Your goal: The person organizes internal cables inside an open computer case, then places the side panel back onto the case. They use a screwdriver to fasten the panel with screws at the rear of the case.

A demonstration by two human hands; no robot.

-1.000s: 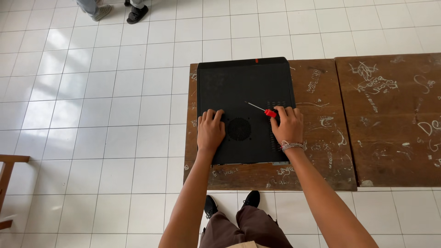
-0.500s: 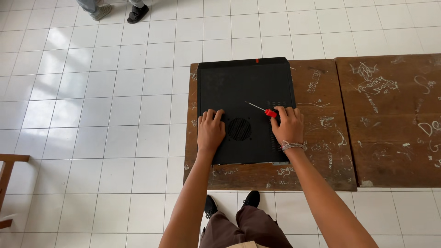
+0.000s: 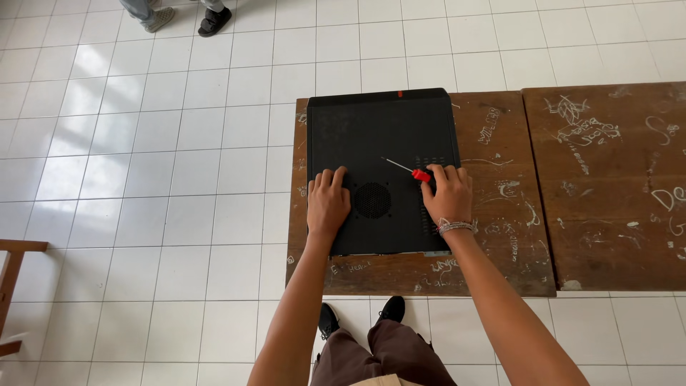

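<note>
Two bare hands pressed on a black computer case (image 3: 382, 136) lying flat on its side at the left end of a scribbled wooden desk (image 3: 493, 243). At far left, a strip of wooden furniture (image 3: 11, 286) poking in over the white tiled floor (image 3: 143, 179); at top left, another person's shoes (image 3: 214, 20). Left hand (image 3: 328, 201) laid palm down, fingers spread and flat on the case panel just left of the round vent grille (image 3: 373, 200), gripping nothing. Right hand (image 3: 447, 194) resting on the case's right edge, fingers loosely curled around the red handle of a screwdriver (image 3: 414, 172), its thin metal shaft lying up and to the left across the panel; a bracelet (image 3: 456, 226) at the wrist. Farther right, a second scribbled desk (image 3: 614, 186) butted against the first.
</note>
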